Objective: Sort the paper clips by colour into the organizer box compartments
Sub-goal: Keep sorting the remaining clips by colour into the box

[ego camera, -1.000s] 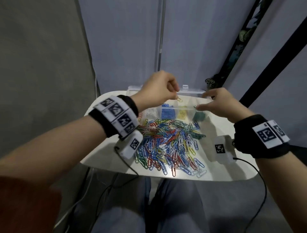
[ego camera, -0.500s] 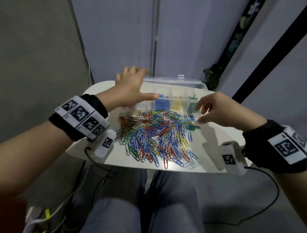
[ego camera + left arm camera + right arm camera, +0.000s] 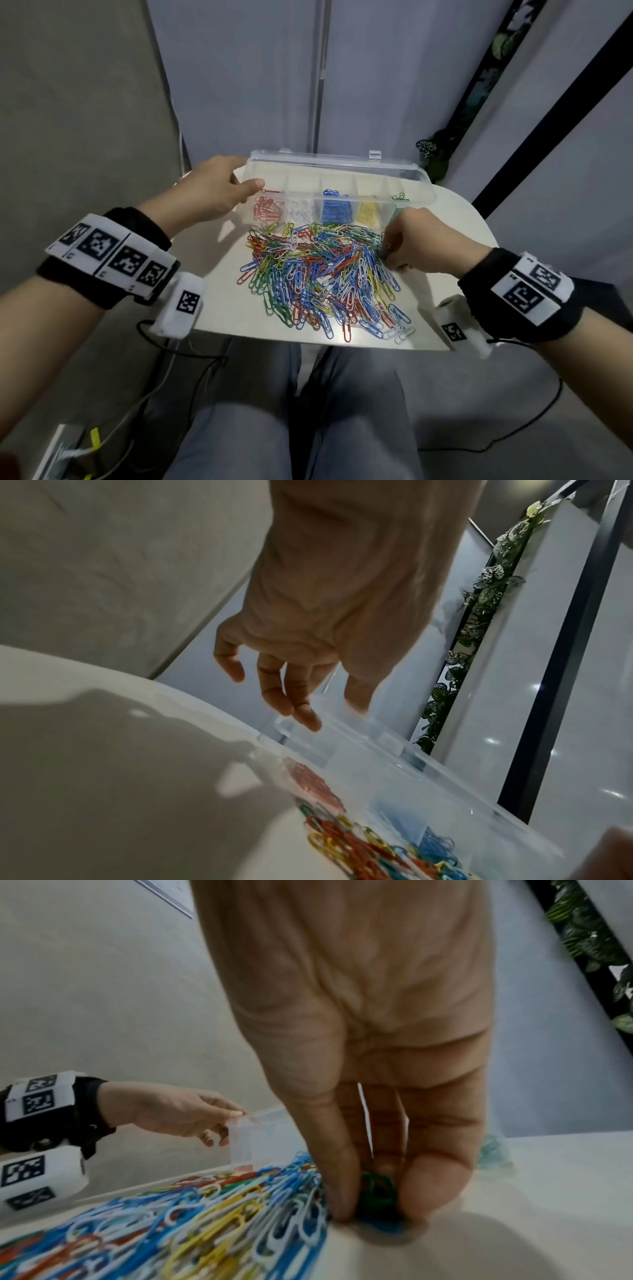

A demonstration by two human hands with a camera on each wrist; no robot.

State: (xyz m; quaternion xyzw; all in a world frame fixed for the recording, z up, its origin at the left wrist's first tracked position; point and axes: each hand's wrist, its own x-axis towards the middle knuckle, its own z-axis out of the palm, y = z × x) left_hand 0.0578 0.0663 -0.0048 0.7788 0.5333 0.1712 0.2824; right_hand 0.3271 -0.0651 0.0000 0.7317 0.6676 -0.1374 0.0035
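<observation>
My right hand (image 3: 373, 1191) pinches green paper clips (image 3: 377, 1191) at the pile's (image 3: 318, 274) edge on the bench (image 3: 219, 308). My left hand (image 3: 212, 192), fingers relaxed, touches the organizer box (image 3: 342, 168) corner.

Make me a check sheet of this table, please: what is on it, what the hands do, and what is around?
Surface: white table, rounded corners.
Job's things: clear organizer box, lid open; red, white, blue, yellow and green clips sorted inside. Mixed clip pile in front.
Clutter: nothing seen.
Hands: left hand at the box's left end, fingers straight. Right hand pinches a green clip at the pile's edge.
Cables: black cable below the right wrist.
Surroundings: grey panels, leafy plant.
</observation>
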